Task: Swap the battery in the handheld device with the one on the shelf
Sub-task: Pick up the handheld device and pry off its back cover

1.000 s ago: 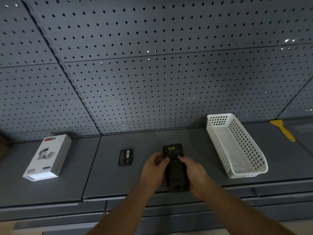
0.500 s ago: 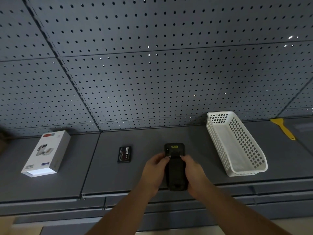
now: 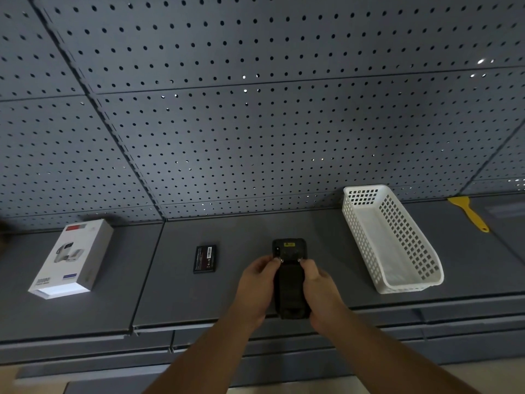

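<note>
The black handheld device [image 3: 289, 282] lies back side up on the grey shelf [image 3: 241, 240], lengthwise toward me, a yellow label near its far end. My left hand [image 3: 257, 288] grips its left side and my right hand [image 3: 319, 291] its right side. Both thumbs press on the back, just below the label. A flat black battery [image 3: 205, 259] with small white print lies on the shelf, a short way left of the device, untouched.
A white product box [image 3: 72, 258] lies at the left of the shelf. A white perforated plastic basket [image 3: 397, 251] stands right of the device. A yellow scraper [image 3: 468, 213] lies far right. A grey pegboard wall [image 3: 255, 123] rises behind.
Both thumbs have slid closer together on the device's back, below the label. The device stays on the shelf; the battery has not moved. My view has shifted slightly.
</note>
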